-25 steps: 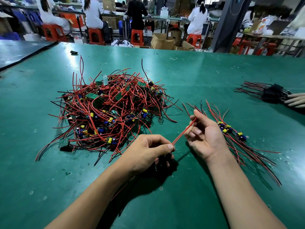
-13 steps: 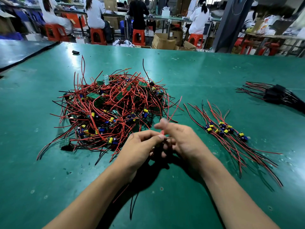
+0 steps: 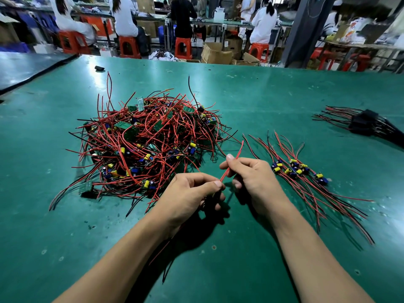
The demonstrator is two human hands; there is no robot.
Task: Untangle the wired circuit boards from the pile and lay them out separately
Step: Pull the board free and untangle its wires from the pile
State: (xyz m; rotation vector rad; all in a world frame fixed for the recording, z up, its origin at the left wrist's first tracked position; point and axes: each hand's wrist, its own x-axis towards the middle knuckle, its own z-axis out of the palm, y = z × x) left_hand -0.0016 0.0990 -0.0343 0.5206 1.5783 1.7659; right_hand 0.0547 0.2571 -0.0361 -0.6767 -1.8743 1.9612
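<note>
Nearest me, low in the frame, two bare forearms come up from the bottom edge, and thin leads (image 3: 166,265) trail down over the green table (image 3: 273,95) from under the left hand (image 3: 192,193). That hand is curled closed, thumb and forefinger pinching the lower end of a red wire (image 3: 235,159). Something dark is tucked under its fingers, but I cannot tell whether it is a board. The right hand (image 3: 251,178), at centre, pinches the same wire a little higher, and the wire's free tip rises toward the middle of the frame. Just right of that hand are the laid-out boards (image 3: 299,171), side by side with their wires fanned toward the lower right. The pile (image 3: 148,145) sits left of centre, a dense knot of red and black leads with green boards and yellow and blue parts showing through. I would worry about three things. The free tip hangs close to the pile's outer strands and could hook one. A sharp tug might strain the wire where it joins its board. The right wrist is near enough to the sorted row that a careless sweep could tangle it again. Farther off at the upper right lies a dark bundle (image 3: 367,123). Beyond the table's far edge, people (image 3: 124,16) sit on red stools (image 3: 127,47).
</note>
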